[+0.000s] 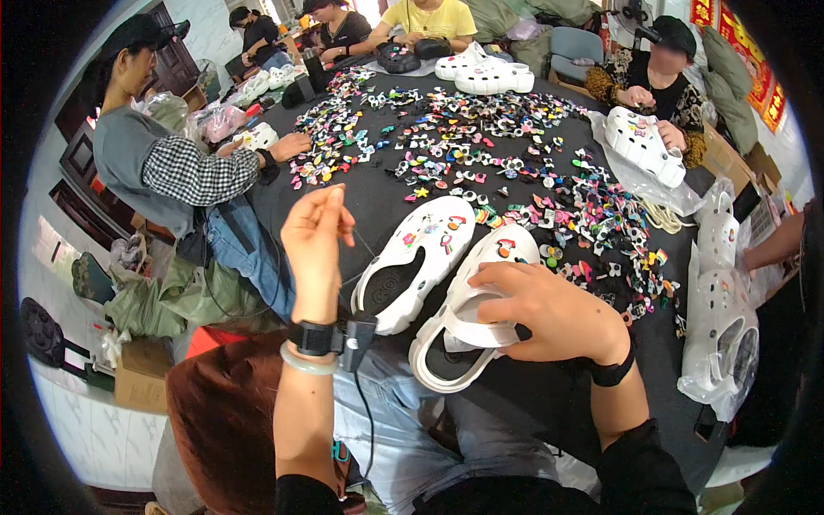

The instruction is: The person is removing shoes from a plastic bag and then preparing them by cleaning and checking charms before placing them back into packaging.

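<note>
A: Report the position of your hands.

B: Your right hand (pixel 549 313) lies on the near white clog (pixel 468 313), fingers curled over its upper edge and clamped on it. The clog rests on the black bench (pixel 378 202), toe pointing away from you, with its heel strap nearest your lap.

A: And the left?

B: Your left hand (pixel 316 233) is raised above the bench edge, fingertips pinched together. Whether a small charm sits between them cannot be told.

A: Locate the second clog.

B: The second white clog (pixel 421 257) lies just beside the first, on its left, touching it near the toe. Coloured charms are set in its top.

A: Surroundings?

B: A wide scatter of loose charms (pixel 481 146) covers the bench beyond both clogs. Other people sit around the bench; one at the far right holds another white clog (pixel 642 144).
</note>
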### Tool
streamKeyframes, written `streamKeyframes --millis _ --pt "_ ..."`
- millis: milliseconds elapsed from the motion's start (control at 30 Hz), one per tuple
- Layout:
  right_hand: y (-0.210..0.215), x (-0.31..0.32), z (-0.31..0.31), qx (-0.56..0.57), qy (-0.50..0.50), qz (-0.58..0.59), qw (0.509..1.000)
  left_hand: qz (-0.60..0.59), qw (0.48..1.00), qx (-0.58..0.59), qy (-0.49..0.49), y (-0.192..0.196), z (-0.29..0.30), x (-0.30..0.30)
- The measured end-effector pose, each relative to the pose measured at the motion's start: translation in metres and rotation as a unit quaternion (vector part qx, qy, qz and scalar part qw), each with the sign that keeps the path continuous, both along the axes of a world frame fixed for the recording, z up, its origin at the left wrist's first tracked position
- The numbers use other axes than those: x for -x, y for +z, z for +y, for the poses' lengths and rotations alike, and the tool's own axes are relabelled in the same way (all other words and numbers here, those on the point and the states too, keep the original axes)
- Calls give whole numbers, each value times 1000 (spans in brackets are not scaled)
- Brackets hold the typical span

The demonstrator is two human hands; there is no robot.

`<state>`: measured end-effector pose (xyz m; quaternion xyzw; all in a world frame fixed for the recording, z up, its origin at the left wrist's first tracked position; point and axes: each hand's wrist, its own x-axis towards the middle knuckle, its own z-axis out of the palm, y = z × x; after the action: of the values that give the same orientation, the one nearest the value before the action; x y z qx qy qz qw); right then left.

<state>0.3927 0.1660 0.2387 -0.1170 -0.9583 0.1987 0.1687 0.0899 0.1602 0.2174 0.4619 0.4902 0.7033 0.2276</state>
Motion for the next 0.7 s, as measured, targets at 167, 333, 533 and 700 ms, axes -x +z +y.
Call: streamKeyframes --millis 167,333,533,700 --pt "-2 2 2 -1 1 12 1000 11 997 73 -19 2 -17 25" --pt "-4 3 2 7 -6 16 1000 57 973 30 -220 18 -48 6" --pt "-5 4 2 16 -9 18 1000 -2 980 81 -183 6 -34 25" --pt "-6 7 1 10 -10 33 999 277 907 299 -108 -46 -44 64"
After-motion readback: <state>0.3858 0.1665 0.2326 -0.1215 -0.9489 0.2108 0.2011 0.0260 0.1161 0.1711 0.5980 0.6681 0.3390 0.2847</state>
